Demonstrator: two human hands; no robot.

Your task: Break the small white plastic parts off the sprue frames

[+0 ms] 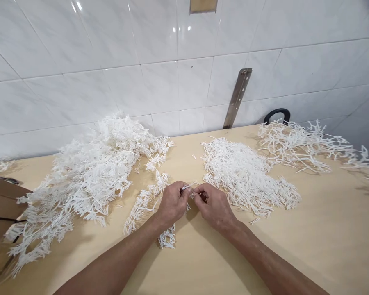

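Left hand (174, 201): grip clamped, thumb and forefinger on a thin white branched plastic-looking piece (187, 187). Right hand (214, 205): grip pinched together at that piece's near end, fingertips almost meeting the left's. Exact contact too small to tell. Piece is between the two hands, above the pale wood-look table (295, 254).

Under and beside left hand: loose white strand of forked sprigs (141, 207), part hidden by the wrist. Further left: big tangled heap of white branched sprigs (95, 172), then brown cardboard-coloured box (6, 205) at the edge. Just beyond right hand: flatter pile of short white sticks (242, 172). Far right: sparse white branching stems (298, 143), black curved handle (276, 112) behind. Grey slotted metal strip (237, 98) against the tiled wall.

Step looks like fingertip separating of one piece. Next move probably calls for left steady, right pulling lightly.
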